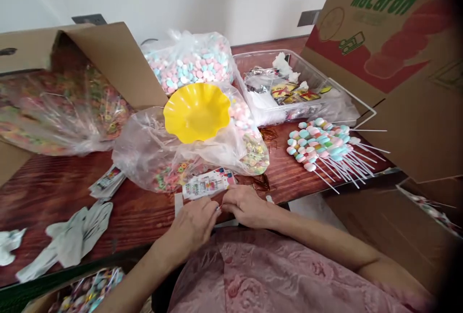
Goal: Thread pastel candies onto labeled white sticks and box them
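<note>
- At the front edge of a red-brown worktop [144, 214], a person's left hand [195, 219] and right hand [249, 206] meet, fingers curled; whether either grips anything (the fingertips are largely hidden) cannot be told.
- Just beyond the hands, a printed packet [206, 183] lies before a clear bag [142, 146] of colorful rings.
- A wavy-rimmed yellow bowl [197, 113] rests upon the bag.
- At right, pastel sweets [320, 142] on white sticks lie heaped near a clear tub [307, 71].

The bowl [197, 114] is yellow, the tabletop [141, 216] streaked red-brown, the skewered candies [321, 140] pink and pale blue.
</note>
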Demonstrator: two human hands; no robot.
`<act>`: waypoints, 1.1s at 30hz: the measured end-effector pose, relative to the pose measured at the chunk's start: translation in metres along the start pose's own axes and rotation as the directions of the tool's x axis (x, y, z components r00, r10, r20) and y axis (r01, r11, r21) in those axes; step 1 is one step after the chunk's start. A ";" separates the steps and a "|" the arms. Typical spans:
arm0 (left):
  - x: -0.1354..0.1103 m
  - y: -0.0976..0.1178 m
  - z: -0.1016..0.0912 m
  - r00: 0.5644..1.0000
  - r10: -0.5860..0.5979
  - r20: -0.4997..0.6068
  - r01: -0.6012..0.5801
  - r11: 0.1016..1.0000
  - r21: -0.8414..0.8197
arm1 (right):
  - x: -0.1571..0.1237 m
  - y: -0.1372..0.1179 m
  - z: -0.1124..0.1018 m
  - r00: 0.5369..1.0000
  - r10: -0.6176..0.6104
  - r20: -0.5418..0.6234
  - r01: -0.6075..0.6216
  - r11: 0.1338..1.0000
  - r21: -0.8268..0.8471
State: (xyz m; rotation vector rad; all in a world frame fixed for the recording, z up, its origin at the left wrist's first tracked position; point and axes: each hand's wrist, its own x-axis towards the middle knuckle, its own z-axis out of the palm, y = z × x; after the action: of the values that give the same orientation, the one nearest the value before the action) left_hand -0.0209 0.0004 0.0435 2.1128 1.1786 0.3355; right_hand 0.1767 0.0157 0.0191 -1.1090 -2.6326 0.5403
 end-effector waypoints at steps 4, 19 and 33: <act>0.003 -0.003 0.003 0.992 -0.117 -0.046 0.097 0.947 -0.307 | -0.004 -0.006 -0.002 0.946 -0.065 -0.317 0.042 0.996 -0.080; 0.000 0.006 0.019 0.999 -0.045 0.019 0.048 0.978 -0.201 | -0.031 -0.002 0.018 0.931 0.020 -0.364 -0.002 0.999 0.049; 0.019 -0.010 0.034 0.782 -0.623 -0.020 0.050 0.095 -0.994 | -0.048 0.035 0.004 0.832 0.207 -0.514 -0.361 0.906 -0.220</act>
State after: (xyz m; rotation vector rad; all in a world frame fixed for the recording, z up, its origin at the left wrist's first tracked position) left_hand 0.0012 0.0043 0.0098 0.4918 1.1451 1.0758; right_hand 0.2308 0.0024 -0.0032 -1.5196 -2.1614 -0.1144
